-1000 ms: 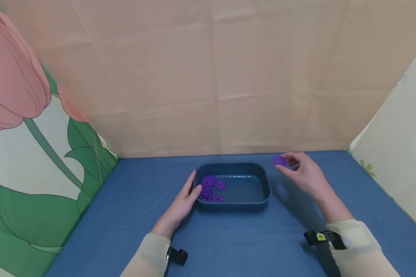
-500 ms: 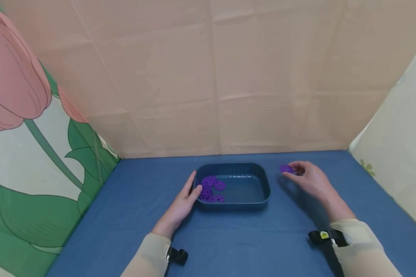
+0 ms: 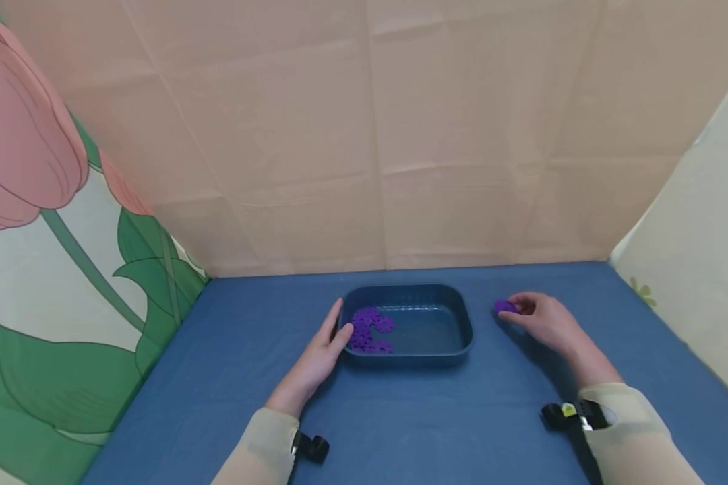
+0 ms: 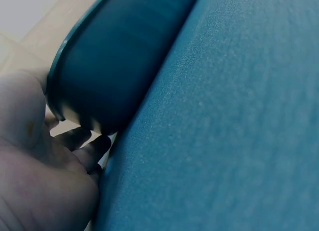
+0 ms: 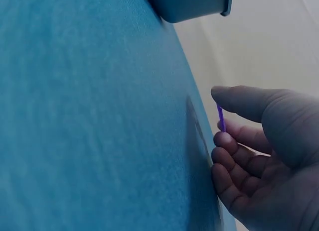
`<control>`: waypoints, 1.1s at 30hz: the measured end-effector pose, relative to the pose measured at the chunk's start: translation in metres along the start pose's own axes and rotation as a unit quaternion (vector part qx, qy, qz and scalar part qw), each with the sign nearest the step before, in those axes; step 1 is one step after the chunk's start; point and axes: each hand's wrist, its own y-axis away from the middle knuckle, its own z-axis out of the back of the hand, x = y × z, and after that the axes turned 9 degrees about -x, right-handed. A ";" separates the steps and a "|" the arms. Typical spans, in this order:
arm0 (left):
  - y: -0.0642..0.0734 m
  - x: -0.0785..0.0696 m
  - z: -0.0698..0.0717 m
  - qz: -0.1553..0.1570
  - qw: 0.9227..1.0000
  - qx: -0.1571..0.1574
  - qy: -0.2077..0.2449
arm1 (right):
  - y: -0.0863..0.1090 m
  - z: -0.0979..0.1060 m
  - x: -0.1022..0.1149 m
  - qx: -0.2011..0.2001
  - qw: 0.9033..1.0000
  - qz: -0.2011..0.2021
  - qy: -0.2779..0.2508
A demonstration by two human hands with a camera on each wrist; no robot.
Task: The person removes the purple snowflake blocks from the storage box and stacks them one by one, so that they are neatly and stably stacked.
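A dark blue rectangular plastic bin (image 3: 406, 360) stands on the blue cloth, with several purple notched plastic discs (image 3: 369, 330) piled at its left end. My left hand (image 3: 315, 357) grips the bin's left end, thumb at the rim and the other fingers along the outer wall. To the right of the bin, my right hand (image 3: 549, 323) pinches one purple disc (image 3: 505, 307) between thumb and fingers, low over the cloth. From the right wrist view this disc (image 5: 221, 119) appears edge-on, thumb on one edge and fingertips at the other.
Blue cloth (image 3: 364, 431) covers the table. A beige sheet (image 3: 376, 135) hangs behind it. Printed flower panels flank it: a tulip panel (image 3: 30, 121) at left, a pale panel (image 3: 710, 222) at right. Both wrists wear black camera bands.
My right hand has moved down and slightly right, toward the cloth, with the purple disc held in its fingers. The left hand and the bin have stayed put.
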 end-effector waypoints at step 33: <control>-0.002 0.002 0.001 0.001 1.000 0.005 0.005 | -0.002 -0.005 -0.010 0.018 0.999 0.048 0.004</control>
